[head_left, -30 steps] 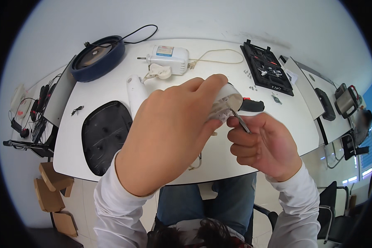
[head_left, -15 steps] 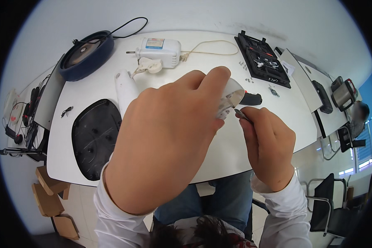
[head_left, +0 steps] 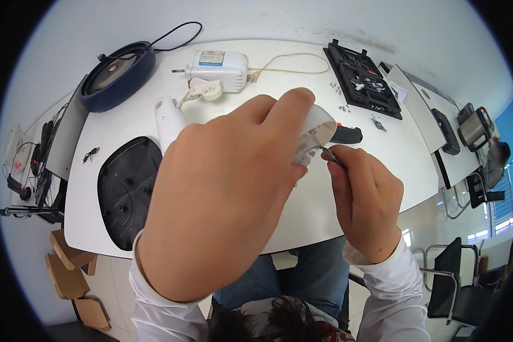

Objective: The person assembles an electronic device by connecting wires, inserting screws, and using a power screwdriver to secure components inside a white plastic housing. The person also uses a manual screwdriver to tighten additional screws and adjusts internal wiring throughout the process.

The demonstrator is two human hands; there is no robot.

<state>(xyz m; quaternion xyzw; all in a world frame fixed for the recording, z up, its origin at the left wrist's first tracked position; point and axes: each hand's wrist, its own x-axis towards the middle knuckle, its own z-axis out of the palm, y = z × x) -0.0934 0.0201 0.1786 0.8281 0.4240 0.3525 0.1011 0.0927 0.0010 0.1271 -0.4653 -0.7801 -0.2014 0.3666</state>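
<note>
My left hand (head_left: 228, 188) is closed around a white curved plastic housing (head_left: 325, 123), lifted over the table; its hollow side faces right, and my hand covers much of it. Between the thumb and fingers of my right hand (head_left: 373, 199) is a thin metal tool (head_left: 332, 156), its tip close to the housing's opening. I cannot tell whether the tip touches anything inside. A black and red tool handle (head_left: 346, 135) lies on the table just behind my right hand.
A white motor unit (head_left: 218, 69) with a shaft and cord lies at the back. Leftward are a white tube (head_left: 167, 114), a black base plate (head_left: 128, 199) and a dark blue round base (head_left: 109, 85). An open black tool case (head_left: 362, 80) and small screws (head_left: 337, 88) are back right.
Both hands have shifted very slightly left with the housing and the metal tool. Their grips look the same, and the tool's tip stays by the housing's opening.
</note>
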